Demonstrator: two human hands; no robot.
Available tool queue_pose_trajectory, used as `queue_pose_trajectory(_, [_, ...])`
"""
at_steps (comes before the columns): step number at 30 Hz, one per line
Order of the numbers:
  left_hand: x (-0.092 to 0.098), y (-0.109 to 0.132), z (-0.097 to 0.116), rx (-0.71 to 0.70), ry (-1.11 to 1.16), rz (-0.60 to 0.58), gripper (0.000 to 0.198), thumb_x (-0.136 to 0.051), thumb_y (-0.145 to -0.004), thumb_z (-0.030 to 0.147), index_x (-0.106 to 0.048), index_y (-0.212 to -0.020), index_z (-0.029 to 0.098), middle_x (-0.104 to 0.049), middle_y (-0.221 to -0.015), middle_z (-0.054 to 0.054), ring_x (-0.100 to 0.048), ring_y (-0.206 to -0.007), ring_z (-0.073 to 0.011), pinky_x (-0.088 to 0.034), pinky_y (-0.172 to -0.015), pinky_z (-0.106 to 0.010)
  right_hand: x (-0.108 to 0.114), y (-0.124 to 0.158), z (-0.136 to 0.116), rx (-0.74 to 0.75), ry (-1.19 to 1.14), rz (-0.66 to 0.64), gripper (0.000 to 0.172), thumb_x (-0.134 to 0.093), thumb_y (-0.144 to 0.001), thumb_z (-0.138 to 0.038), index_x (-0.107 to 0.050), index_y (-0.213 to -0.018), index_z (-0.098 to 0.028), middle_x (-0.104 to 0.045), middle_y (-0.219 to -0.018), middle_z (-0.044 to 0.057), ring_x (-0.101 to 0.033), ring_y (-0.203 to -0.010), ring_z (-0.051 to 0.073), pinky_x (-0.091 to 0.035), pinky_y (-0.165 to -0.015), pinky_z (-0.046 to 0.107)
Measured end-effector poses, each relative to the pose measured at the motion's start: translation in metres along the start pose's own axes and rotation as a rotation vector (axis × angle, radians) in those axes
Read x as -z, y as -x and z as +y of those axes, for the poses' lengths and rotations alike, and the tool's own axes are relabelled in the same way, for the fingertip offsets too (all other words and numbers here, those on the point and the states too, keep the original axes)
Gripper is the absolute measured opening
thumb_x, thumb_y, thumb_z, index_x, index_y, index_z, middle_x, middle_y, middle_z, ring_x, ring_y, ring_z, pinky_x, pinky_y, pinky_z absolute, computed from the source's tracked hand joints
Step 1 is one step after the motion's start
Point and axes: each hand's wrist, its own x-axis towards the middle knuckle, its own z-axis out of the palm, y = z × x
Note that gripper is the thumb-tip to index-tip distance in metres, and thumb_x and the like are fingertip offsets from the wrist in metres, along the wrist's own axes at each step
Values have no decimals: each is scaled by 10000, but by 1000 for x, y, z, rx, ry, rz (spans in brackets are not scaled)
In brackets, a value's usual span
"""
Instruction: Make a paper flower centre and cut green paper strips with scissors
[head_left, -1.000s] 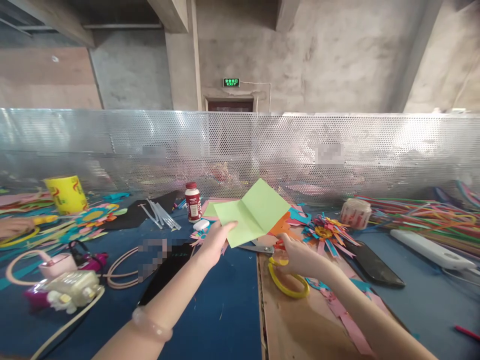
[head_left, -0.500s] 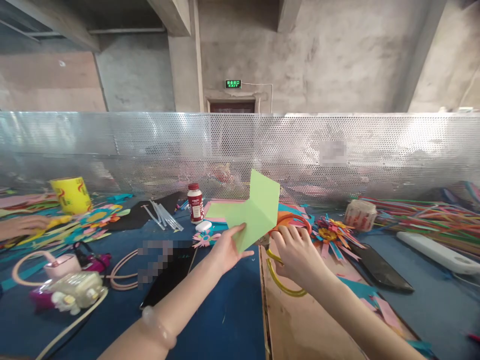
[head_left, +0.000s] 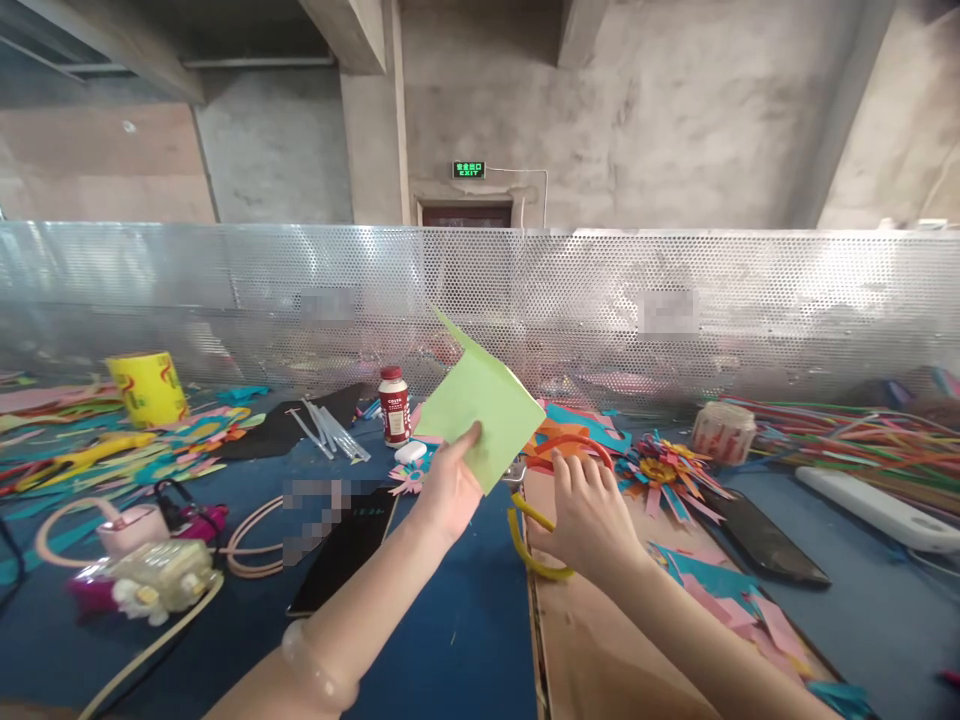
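Note:
My left hand (head_left: 448, 488) pinches the lower corner of a light green folded paper sheet (head_left: 480, 408) and holds it up above the blue table. Beside it, my right hand (head_left: 589, 515) is closed on the scissors (head_left: 534, 535), whose yellow and orange handles show under and past my fingers. The scissors sit over the near end of a brown board (head_left: 600, 640). A small white-and-red bottle (head_left: 393, 404) stands just left of the green paper.
Paper flowers (head_left: 660, 468) and coloured scraps lie right of my hands, with a dark phone (head_left: 757, 538), a tape roll (head_left: 724, 432) and coloured strips (head_left: 847, 430). Left: a second phone (head_left: 346, 548), cables, a yellow roll (head_left: 147, 388). A perforated metal screen (head_left: 675, 300) closes the back.
My left hand has lifted and turned the green paper, which now shows folded shut rather than spread. My right hand has taken up the scissors and shifted them left. The other person's hand at left is gone.

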Motion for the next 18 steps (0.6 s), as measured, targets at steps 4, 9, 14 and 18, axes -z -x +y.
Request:
queue_pose_trajectory(4, [1, 1, -4, -48, -12, -59, 329, -600, -784, 181, -566, -1111, 190, -692, -986, -32, -611, -1005, -180, -483, -891, -304, -3, 0, -3, -29, -6, -37, 654, -582, -655, -392, -452, -1198, -53, -543, -976, 174, -454, -884, 323, -342, -786, 426])
queue_pose_trajectory(9, [-4, 7, 9, -96, -238, -201, 373, -650, -746, 275, -585, -1103, 188, -658, -1082, -75, -610, -1004, -239, -500, -867, -360, -3, -3, 8, -119, -115, -14, 505, -559, -648, -277, -453, -1109, -100, -514, -962, 167, -438, -927, 337, -337, -793, 442])
queue_pose_trajectory(14, [-4, 9, 43, -450, -795, -43, 363, -622, -757, 376, -609, -1063, 181, -655, -1078, -89, -599, -1003, -257, -494, -839, -363, -13, -7, 23, -420, -649, -32, 478, -467, -641, -265, -422, -1105, -160, -512, -975, 124, -474, -946, 298, -379, -779, 416])
queue_pose_trajectory(18, [5, 1, 60, -823, -1102, 275, 343, -534, -810, 419, -596, -1042, 174, -635, -1103, -100, -560, -1065, -252, -453, -874, -348, -23, -11, 29, -715, -1278, -195, 371, -415, -582, -256, -434, -944, -181, -479, -739, 13, -497, -668, 182, -409, -583, 293])
